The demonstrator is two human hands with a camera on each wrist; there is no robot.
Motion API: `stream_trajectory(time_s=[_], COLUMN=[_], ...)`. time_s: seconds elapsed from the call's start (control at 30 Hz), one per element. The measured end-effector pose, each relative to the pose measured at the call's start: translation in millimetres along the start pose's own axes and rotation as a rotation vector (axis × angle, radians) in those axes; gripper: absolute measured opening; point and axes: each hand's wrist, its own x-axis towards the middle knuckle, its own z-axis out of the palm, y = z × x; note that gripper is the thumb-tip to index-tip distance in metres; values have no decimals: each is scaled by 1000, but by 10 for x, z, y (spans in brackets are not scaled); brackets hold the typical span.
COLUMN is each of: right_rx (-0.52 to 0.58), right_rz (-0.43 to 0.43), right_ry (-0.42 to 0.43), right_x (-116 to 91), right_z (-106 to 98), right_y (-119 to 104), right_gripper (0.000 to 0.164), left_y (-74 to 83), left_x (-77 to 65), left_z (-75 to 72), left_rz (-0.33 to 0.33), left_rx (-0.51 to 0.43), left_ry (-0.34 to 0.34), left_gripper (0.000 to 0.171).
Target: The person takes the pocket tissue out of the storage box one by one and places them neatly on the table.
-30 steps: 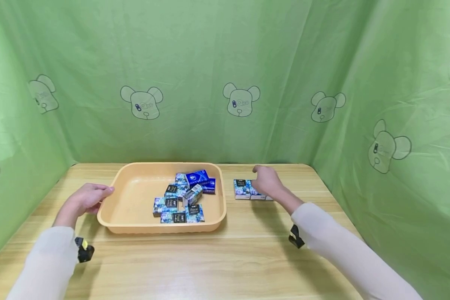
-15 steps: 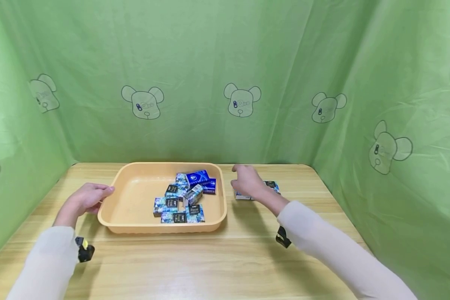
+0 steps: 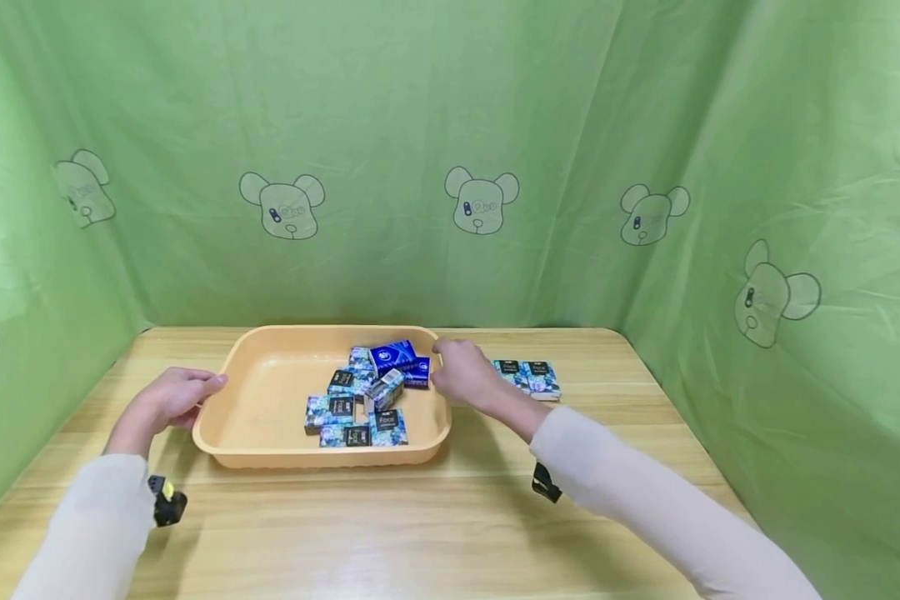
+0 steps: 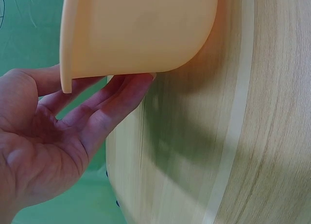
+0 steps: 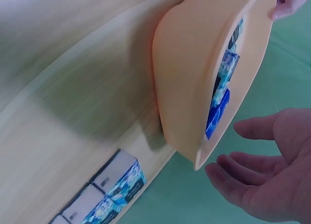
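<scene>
Green bear-print curtain [image 3: 450,150] on three sides of a wood table [image 3: 450,517].

Counts: one tan tray [image 3: 270,454] at the table's back-middle, one pile of packs [image 3: 367,392] in its right half, roughly ten, exact count unclear since they overlap. Most are floral blue with black labels; two at the back of the pile are plain dark blue. A row of packs [image 3: 527,377] lies flat on the table just right of the tray, near the back edge: two show clearly in the head view, a third is partly behind the right hand [image 3: 461,377]; the right wrist view shows three side by side [image 5: 104,195].

Left hand [image 3: 167,400]: fingers fairly straight, touching the tray's left rim and outer wall, thumb above the rim, nothing gripped. Right hand: over the tray's right rim by the back-right corner, fingers spread and loosely bent, holding nothing; not touching any pack as far as I can see.

Change vs earlier: right hand was on the row of packs a second ago, has moved left to the tray rim, leaving the row uncovered. Left hand, tray and pile unchanged.
</scene>
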Motion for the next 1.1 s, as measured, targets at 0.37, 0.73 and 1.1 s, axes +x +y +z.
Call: stream_trajectory(time_s=[0.37,0.73,1.1], right_rx=[18,-71,-61], right_rz=[-67,-141,-126], right_ry=[-70,-121,-174], right_x=[-38,-80,-118], right_z=[142,343,437], right_y=[-181,-303,-354], right_gripper=[37,34,41], left_y=[-16,-30,-18], left_x=[-11,-10,-7], left_z=[-2,-8,-8], left_rz=[6,9,17], left_rx=[7,1,14], left_ry=[-4,2,-5], left_gripper=[65,65,66])
